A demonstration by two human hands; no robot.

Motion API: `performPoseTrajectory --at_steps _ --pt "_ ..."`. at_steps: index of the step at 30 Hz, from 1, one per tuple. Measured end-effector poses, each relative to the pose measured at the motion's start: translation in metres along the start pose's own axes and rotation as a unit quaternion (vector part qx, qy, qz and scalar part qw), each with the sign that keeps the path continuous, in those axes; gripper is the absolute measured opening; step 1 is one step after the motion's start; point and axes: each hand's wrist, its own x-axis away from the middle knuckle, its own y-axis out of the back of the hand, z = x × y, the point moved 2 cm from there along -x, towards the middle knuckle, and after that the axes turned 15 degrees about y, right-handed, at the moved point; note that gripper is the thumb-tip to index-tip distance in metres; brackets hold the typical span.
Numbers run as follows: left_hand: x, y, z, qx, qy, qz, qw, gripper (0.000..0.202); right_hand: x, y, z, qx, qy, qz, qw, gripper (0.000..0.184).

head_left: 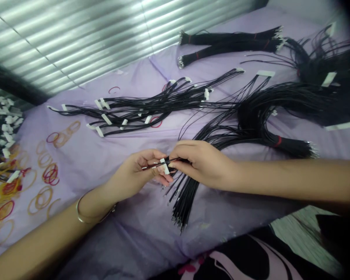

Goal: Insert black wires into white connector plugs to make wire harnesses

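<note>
My left hand (135, 173) and my right hand (202, 163) meet over a purple cloth (111, 229). Between their fingertips sits a small white connector (164, 166) with thin black wires in it. My left hand pinches the connector end. My right hand's fingers are closed on the wires where they enter it. A thick bundle of black wires (186, 198) passes under my right hand, its loose metal tips fanning out toward me. That bundle curves away to a red band (277, 141) at the right.
Finished black wires with white connectors (134, 111) lie spread behind the hands. Tied black wire bundles (230, 42) rest at the back. Rubber bands (49, 174) are scattered at the left beside a heap of white connectors (1, 124). A corrugated metal wall (76, 39) borders the cloth.
</note>
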Motion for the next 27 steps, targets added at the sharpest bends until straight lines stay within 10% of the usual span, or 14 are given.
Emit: performPoseTrajectory --at_steps 27 --pt "-0.001 -0.003 0.002 -0.001 0.001 -0.014 1.0 0.017 -0.003 0.0 -0.002 0.025 -0.074 0.052 0.996 0.016"
